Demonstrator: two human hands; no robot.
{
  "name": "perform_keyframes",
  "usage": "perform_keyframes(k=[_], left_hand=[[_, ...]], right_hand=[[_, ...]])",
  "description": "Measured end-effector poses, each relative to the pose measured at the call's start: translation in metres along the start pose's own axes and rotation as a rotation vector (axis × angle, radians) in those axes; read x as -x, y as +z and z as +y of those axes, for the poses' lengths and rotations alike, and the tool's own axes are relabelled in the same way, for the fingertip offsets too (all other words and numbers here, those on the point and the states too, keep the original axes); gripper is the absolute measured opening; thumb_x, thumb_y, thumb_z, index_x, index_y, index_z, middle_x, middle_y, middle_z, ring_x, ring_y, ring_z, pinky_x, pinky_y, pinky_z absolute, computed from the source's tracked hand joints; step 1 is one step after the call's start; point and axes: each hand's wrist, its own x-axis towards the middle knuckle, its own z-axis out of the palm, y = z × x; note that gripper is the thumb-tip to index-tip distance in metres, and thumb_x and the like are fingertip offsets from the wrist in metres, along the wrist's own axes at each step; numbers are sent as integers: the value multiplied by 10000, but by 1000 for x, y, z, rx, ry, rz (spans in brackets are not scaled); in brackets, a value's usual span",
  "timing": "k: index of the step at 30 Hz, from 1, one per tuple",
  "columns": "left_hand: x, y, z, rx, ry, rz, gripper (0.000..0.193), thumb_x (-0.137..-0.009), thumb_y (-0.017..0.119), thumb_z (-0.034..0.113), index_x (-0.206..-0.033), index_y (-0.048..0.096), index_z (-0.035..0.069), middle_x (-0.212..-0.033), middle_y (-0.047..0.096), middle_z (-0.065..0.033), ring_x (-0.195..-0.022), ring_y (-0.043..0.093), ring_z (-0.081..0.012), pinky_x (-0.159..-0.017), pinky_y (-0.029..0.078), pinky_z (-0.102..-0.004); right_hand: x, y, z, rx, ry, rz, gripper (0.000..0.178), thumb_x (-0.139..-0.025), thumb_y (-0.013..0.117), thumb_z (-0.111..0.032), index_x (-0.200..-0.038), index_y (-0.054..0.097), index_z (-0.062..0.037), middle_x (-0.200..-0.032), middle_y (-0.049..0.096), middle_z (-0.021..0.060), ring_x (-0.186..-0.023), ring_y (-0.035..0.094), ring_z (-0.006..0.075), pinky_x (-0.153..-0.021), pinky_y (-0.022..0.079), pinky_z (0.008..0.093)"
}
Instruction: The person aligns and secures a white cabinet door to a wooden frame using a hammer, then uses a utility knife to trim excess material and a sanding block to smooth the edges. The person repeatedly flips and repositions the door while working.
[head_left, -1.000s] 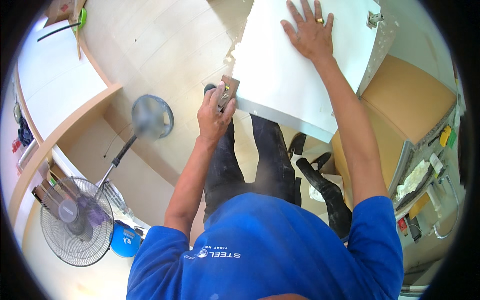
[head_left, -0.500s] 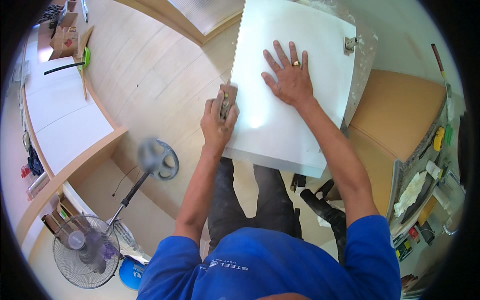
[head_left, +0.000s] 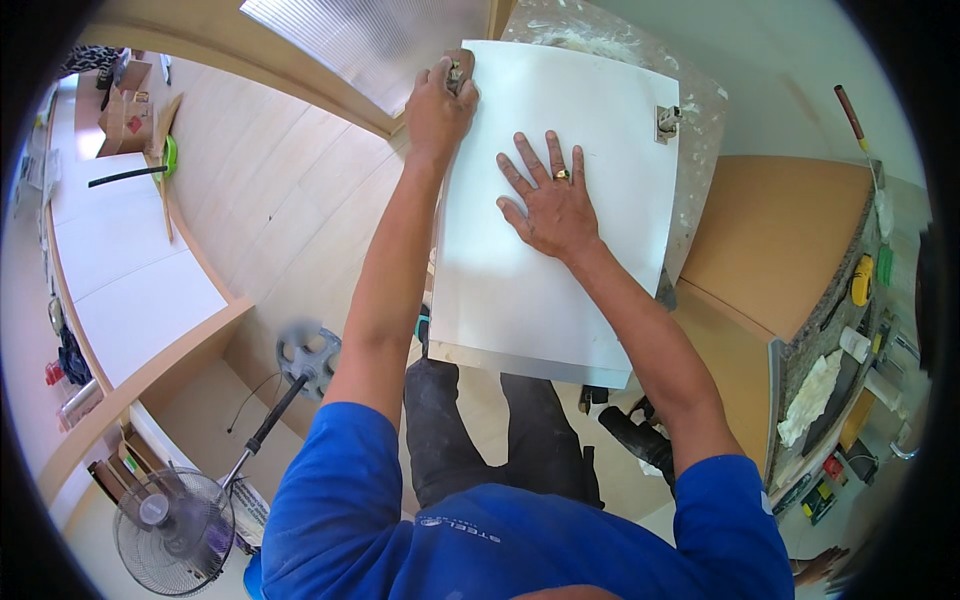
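A white cabinet door point(head_left: 500, 310) lies flat in front of me on a paint-spattered stand point(head_left: 700, 170). A metal hinge point(head_left: 667, 123) is fixed near its far right corner. My left hand point(head_left: 437, 118) is closed around a small brown hand plane point(head_left: 461, 68), which sits against the door's left edge at the far corner. The plane's underside is hidden. Flat on the door's face, fingers spread, rests my right hand point(head_left: 553, 205); it wears a ring and holds nothing.
A wooden frame with ribbed glass point(head_left: 340, 40) stands just beyond the left edge. At left are a white-topped cabinet point(head_left: 140, 290) and a standing fan point(head_left: 175, 530). Brown cabinets point(head_left: 770, 240) and a granite counter with a yellow tape measure point(head_left: 861, 280) are at right.
My left hand has pushed the plane away from me along the door's left edge, from about its middle to the far corner. My right hand stays spread on the door. The view has shifted.
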Motion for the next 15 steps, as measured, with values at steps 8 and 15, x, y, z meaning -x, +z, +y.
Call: perform_keyframes(k=[8,15], left_hand=[[-60,42,-25,116,22,34,565,-875,718,399,-1301,663,33,-1087,720,-242,-1032,693,-447,-926,543,-488],[-125,13,-40,794,-608,-74,322,-989,685,324,-1157,694,50,-713,598,-38,-634,609,-171,-615,520,-297]], right_hand=[[1,2,-2,11,22,18,625,-1051,421,-554,-1618,401,-292,-1743,211,34,-1601,129,392,-1271,68,656],[1,5,-4,47,39,3,645,-1048,397,-573,-1631,379,-299,-1747,203,33,-1605,116,386,-1270,36,650]])
